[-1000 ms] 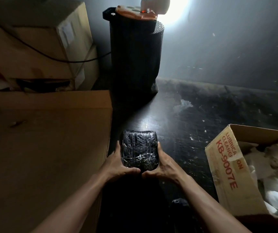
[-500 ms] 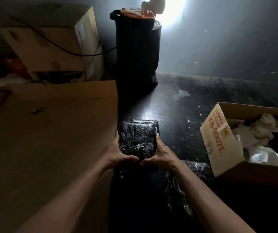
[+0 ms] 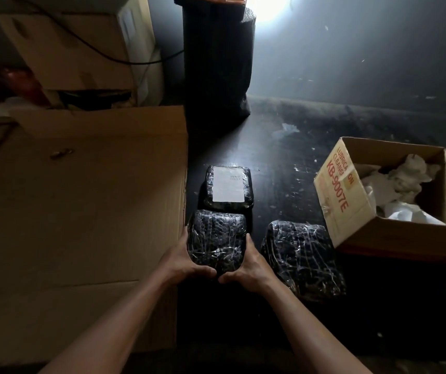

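Head view: both hands meet low in the middle of the picture, around a black package wrapped in glossy film (image 3: pixel 216 238). The left hand (image 3: pixel 184 261) clasps its left side and the right hand (image 3: pixel 248 268) its right side. The fingers (image 3: pixel 249 240) of each hand run up along the package's edges and the thumbs curl round its near end, almost tip to tip, so both hands are clamped on it. Whether the package rests on the dark surface (image 3: pixel 283 157) or hangs just above it, I cannot tell.

At twelve o'clock from the held package, just beyond it, lies a second wrapped package with a white label (image 3: pixel 228 188) facing up. At three o'clock, near but apart, lies a third wrapped package (image 3: pixel 301 257) with no label showing.

At nine o'clock a large flat sheet of cardboard (image 3: pixel 81 211) covers the left of the picture, its edge just beside the left hand. At two o'clock an open carton (image 3: pixel 337 190) printed KB-9007E in red holds crumpled white paper (image 3: pixel 405 176). At twelve o'clock, farther back, a tall black wrapped cylinder (image 3: pixel 216 63) stands upright beside a bright glare of light. At eleven o'clock stacked cardboard boxes (image 3: pixel 81 49) have a dark cable (image 3: pixel 95 47) draped across them
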The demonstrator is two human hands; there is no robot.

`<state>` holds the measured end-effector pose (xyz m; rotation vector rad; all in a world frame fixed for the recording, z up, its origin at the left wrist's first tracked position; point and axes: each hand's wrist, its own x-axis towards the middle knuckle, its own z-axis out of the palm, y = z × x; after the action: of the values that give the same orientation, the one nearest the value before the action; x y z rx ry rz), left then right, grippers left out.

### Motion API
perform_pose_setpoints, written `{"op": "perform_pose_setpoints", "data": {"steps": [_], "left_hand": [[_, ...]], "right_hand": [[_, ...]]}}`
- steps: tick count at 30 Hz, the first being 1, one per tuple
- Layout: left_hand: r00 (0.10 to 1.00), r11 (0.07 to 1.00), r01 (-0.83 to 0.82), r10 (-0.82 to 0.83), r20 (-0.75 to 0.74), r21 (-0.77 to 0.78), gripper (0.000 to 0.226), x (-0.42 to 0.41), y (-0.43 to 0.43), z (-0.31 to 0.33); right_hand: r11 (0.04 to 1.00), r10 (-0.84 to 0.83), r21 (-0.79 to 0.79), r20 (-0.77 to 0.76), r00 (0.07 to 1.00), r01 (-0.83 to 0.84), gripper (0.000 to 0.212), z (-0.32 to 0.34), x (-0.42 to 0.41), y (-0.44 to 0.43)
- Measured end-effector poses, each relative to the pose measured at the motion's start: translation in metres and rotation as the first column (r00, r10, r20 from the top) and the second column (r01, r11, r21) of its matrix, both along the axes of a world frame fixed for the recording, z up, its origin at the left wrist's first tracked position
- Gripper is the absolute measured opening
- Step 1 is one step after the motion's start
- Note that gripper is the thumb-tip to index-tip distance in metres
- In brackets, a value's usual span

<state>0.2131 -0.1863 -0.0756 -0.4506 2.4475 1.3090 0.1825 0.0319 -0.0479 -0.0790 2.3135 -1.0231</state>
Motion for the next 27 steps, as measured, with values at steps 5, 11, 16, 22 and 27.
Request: {"op": "perform_pose_setpoints", "data": {"steps": [5,11,16,22,27], "left_hand": [[0.997,0.999,0.007,-0.01,0.074,0.031,0.167,0.022,0.014,-0.008],[0.994,0.999,0.042,-0.041,0.104,-0.003,0.164,0.027,0.021,-0.009],[0.992,0.999,0.049,-0.048,0.114,-0.003,0.136,0.017,0.008,-0.008],[0.992,0.958,0.033,-0.067,-0.108,-0.284,0.087,-0.016,0.009,0.032],[0.964,0.895,0.104,-0.198,-0.178,-0.434,0.071,-0.071,0.003,0.059]], "right_hand": [[0.998,0.009,0.06,0.038,0.999,-0.011,0.152,-0.018,0.023,0.004],[0.992,0.068,0.108,0.02,0.998,-0.069,0.154,-0.021,0.028,0.006],[0.975,0.184,0.135,-0.04,0.982,-0.178,0.133,-0.012,0.016,0.006],[0.953,0.267,0.204,-0.224,0.937,-0.223,0.095,0.021,-0.016,-0.003],[0.928,0.305,0.301,-0.266,0.915,-0.221,0.072,0.043,-0.065,-0.008]]}}
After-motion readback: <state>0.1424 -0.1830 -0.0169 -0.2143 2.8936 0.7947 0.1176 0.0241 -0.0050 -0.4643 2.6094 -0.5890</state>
